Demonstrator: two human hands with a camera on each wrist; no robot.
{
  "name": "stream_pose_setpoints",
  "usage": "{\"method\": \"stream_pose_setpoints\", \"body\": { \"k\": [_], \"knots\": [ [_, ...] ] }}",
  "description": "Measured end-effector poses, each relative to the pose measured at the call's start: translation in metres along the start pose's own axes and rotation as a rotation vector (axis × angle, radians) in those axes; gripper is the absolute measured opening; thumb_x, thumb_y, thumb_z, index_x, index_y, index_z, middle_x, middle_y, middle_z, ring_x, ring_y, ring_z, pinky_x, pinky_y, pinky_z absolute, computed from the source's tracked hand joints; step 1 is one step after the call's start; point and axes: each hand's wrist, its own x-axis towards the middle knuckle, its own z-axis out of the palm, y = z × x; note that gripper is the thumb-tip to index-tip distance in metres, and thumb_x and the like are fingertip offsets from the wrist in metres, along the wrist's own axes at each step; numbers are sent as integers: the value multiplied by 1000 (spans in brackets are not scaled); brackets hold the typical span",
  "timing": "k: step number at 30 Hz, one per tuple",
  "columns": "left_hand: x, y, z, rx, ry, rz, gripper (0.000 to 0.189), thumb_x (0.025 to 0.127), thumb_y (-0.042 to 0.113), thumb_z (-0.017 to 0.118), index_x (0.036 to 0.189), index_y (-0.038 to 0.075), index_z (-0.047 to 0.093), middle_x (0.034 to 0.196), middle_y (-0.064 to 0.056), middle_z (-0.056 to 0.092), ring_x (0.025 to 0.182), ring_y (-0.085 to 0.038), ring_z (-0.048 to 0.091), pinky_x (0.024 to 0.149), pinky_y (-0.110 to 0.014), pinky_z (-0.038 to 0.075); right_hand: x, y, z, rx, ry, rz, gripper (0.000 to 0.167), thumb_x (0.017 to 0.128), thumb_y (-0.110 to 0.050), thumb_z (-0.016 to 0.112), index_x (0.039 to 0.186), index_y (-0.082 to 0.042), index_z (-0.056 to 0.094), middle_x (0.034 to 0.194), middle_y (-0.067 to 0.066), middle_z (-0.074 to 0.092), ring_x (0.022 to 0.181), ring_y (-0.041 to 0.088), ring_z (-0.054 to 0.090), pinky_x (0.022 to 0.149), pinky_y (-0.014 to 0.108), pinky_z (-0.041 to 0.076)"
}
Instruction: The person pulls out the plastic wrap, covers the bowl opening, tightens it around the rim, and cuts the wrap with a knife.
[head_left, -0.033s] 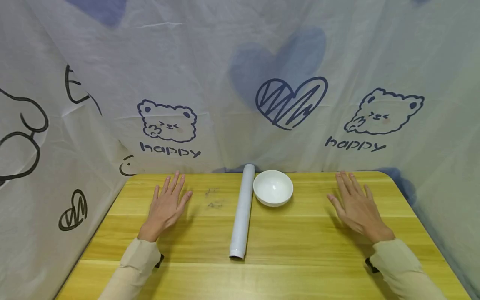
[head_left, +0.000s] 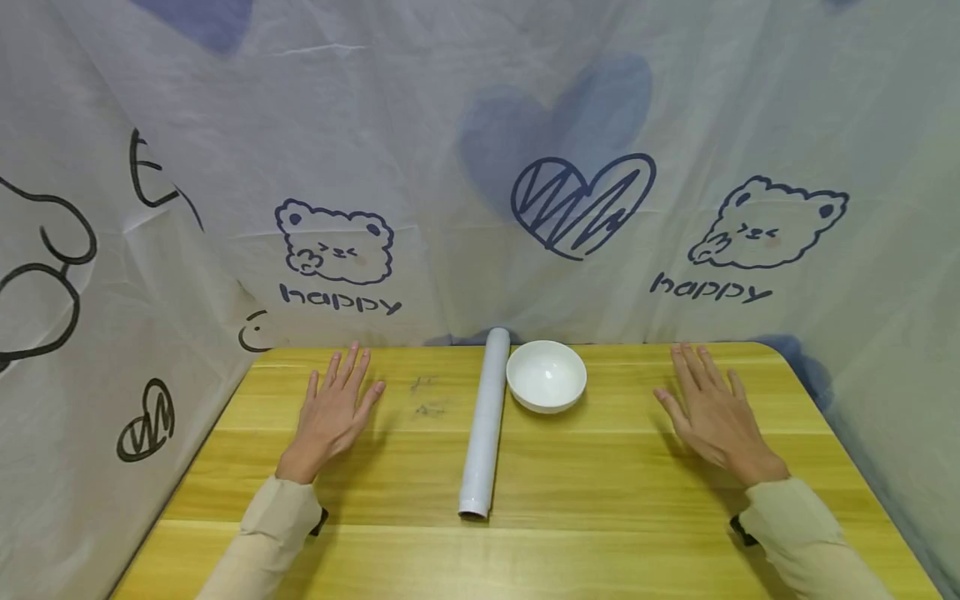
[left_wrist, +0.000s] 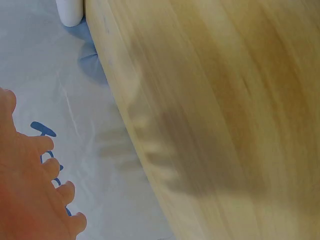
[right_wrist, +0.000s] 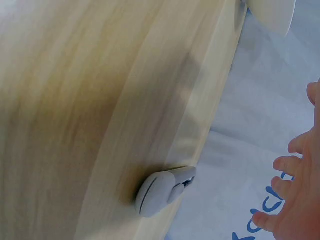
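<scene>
A long white roll point(head_left: 484, 425), which looks like cling film with a hollow core end, lies lengthwise in the middle of the table. Just right of its far end is a white bowl point(head_left: 547, 377). My left hand point(head_left: 335, 410) is held over the left side, palm down, fingers straight and holding nothing. Over the right side my right hand point(head_left: 716, 417) is spread likewise, also holding nothing. Shadows on the wood show both hands raised off it. Below the right hand, a small rounded grey-white tool point(right_wrist: 162, 192) with a notched end shows only in the right wrist view.
The wooden table point(head_left: 600, 517) has faint dark marks left of the roll. A pale cloth point(head_left: 450, 167) printed with hearts and bears hangs right behind the table's far edge and along both sides.
</scene>
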Motion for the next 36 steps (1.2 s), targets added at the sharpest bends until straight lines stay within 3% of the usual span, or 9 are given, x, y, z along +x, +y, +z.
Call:
{"method": "stream_pose_setpoints", "body": {
  "k": [13, 19, 24, 27, 31, 36],
  "knots": [
    [-3, 2, 2, -17, -8, -2, 74, 109, 58, 23, 165, 10, 15, 171, -13, 6, 156, -40, 5, 122, -65, 0, 0, -3, 1, 11, 3, 7, 71, 110, -42, 40, 162, 1, 19, 168, 22, 19, 152, 44, 19, 114, 74, 16],
    [-5, 15, 7, -73, 11, -25, 78, 109, 59, 25, 164, 5, 16, 171, -17, 5, 154, -45, 10, 120, -68, 11, 3, -10, 7, 65, 9, 34, 74, 109, -43, 44, 162, 2, 19, 166, 26, 19, 150, 49, 21, 111, 76, 20],
    [-15, 53, 18, -214, 46, -50, 77, 109, 55, 36, 161, 0, 24, 164, -28, 22, 145, -52, 30, 114, -68, 30, 11, -26, 18, 132, 29, 47, 74, 108, -42, 48, 159, 6, 24, 160, 32, 27, 144, 53, 28, 111, 73, 25],
    [-21, 82, 23, -315, 24, -70, 79, 106, 56, 43, 161, 2, 26, 158, -32, 31, 139, -54, 36, 109, -70, 36, 19, -41, 25, 225, -21, 95, 77, 109, -46, 43, 162, 3, 17, 160, 34, 23, 144, 55, 26, 113, 73, 23],
    [-24, 121, 28, -405, -71, -99, 88, 101, 59, 52, 162, 3, 24, 155, -32, 32, 140, -53, 36, 106, -70, 40, 32, -62, 32, 369, -90, 163, 78, 110, -49, 37, 164, -2, 6, 161, 34, 18, 145, 55, 23, 113, 72, 26],
    [-24, 159, 36, -423, -173, -123, 102, 94, 59, 66, 161, -3, 21, 152, -34, 33, 135, -51, 41, 99, -63, 48, 51, -85, 40, 510, -108, 199, 75, 110, -45, 38, 163, 1, 9, 160, 34, 22, 144, 51, 29, 116, 67, 27]
  ]
}}
